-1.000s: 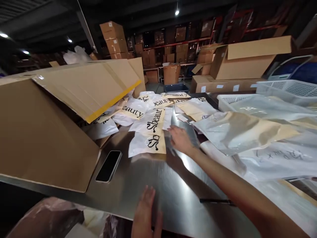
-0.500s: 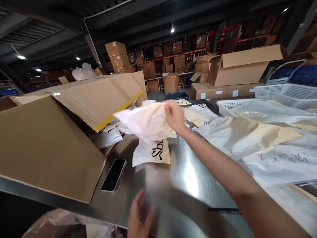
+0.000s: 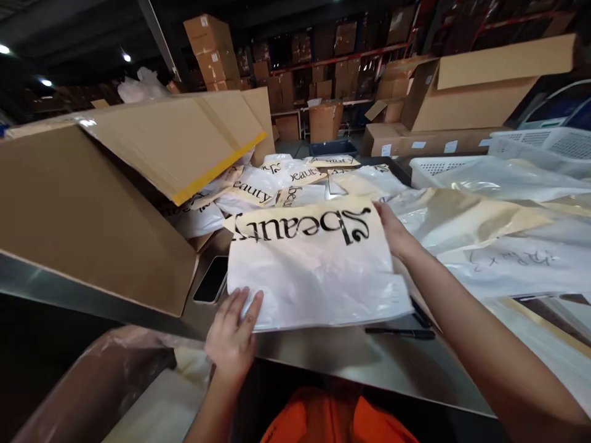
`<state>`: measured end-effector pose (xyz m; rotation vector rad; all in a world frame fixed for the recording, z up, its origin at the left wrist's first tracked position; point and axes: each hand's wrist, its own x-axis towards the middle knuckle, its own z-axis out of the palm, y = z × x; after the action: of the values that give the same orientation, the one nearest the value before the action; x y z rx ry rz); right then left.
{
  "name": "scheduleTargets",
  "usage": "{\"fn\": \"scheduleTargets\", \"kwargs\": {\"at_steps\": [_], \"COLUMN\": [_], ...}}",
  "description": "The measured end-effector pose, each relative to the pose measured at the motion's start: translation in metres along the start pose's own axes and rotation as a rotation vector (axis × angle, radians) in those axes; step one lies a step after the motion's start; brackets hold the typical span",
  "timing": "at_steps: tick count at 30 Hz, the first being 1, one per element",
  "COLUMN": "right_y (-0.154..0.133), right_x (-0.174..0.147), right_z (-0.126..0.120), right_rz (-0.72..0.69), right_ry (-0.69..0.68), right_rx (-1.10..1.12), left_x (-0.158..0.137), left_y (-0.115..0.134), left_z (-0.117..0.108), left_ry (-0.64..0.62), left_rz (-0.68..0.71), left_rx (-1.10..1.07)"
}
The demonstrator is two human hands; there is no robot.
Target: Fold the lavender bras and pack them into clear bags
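A white plastic packaging bag [image 3: 314, 283] with a cream strip and black "Sbeauty" lettering, upside down from here, spans the space between my hands above the metal table. My right hand [image 3: 392, 231] grips its far right corner, fingers partly hidden behind the bag. At the near left corner my left hand [image 3: 233, 332] holds the edge, fingertips on the upper face. A phone [image 3: 211, 280] lies just left of the bag, partly covered by it. To the right, a black pen [image 3: 399, 333] rests on the metal table [image 3: 332, 354].
An open cardboard box [image 3: 92, 215] on its side stands left, near several similar bags [image 3: 258, 184]. More filled bags [image 3: 466, 227] and white baskets [image 3: 446, 165] occupy the right side. Below the table at left is a plastic-lined container [image 3: 87, 381].
My right hand has brought the bag nearer and spread it out. My left hand has moved up and left onto its near corner. The view has tilted downward.
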<state>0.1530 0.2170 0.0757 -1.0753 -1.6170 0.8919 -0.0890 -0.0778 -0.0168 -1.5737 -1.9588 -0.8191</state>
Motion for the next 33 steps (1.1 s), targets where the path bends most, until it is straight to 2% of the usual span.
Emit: {"fn": "scheduleTargets", "kwargs": {"at_steps": [1,3,5,7,10,12,13,14,16,18,21,24,26,28,31,33], "right_y": [0.021,0.058,0.085,0.103,0.122,0.133,0.137,0.139,0.135,0.122,0.1,0.093,0.096,0.098,0.089,0.076], "right_x": [-0.018,-0.06,-0.104,-0.145,-0.183,-0.191,-0.192,-0.191,-0.191,-0.195,-0.203,-0.201,-0.195,-0.189,-0.192,-0.204], "right_z": [-0.01,-0.028,-0.045,-0.058,-0.073,-0.08,-0.082,-0.084,-0.083,-0.076,-0.061,-0.047,-0.043,-0.041,-0.041,-0.041], "right_rz": [0.049,0.082,0.059,-0.013,-0.269,-0.448,-0.514,-0.564,-0.621,-0.647,-0.561,-0.321,-0.179,-0.126,-0.242,-0.332], "right_ry": [-0.078,-0.23,-0.287,-0.364,-0.439,-0.36,-0.291,-0.21,-0.057,0.026,-0.007,-0.126,-0.216,-0.246,-0.135,-0.078], "right_rx": [-0.081,-0.388,-0.611,-0.713,-0.751,-0.768,-0.799,-0.84,-0.914,-0.93,-0.949,-1.003,-1.019,-1.002,-0.856,-0.668], "left_x": [-0.011,-0.032,-0.05,-0.064,-0.076,-0.08,-0.08,-0.08,-0.079,-0.076,-0.072,-0.066,-0.059,-0.055,-0.06,-0.07], "left_y": [0.0,0.005,0.012,0.019,0.03,0.044,0.053,0.063,0.084,0.102,0.12,0.134,0.144,0.15,0.138,0.111], "left_z": [0.003,0.011,0.017,0.018,0.007,-0.001,-0.004,-0.006,-0.005,-0.001,0.01,0.025,0.031,0.032,0.02,0.009], "left_ry": [-0.112,-0.337,-0.499,-0.528,-0.348,-0.261,-0.278,-0.339,-0.553,-0.778,-0.994,-1.105,-1.137,-1.137,-1.101,-0.96], "left_rz": [0.008,-0.03,-0.063,-0.075,-0.076,-0.08,-0.091,-0.119,-0.25,-0.499,-0.937,-1.237,-1.368,-1.436,-1.445,-1.474], "left_rx": [0.051,0.106,0.093,0.06,-0.015,-0.187,-0.32,-0.465,-0.73,-0.914,-1.176,-1.445,-1.544,-1.596,-1.562,-1.403]}}
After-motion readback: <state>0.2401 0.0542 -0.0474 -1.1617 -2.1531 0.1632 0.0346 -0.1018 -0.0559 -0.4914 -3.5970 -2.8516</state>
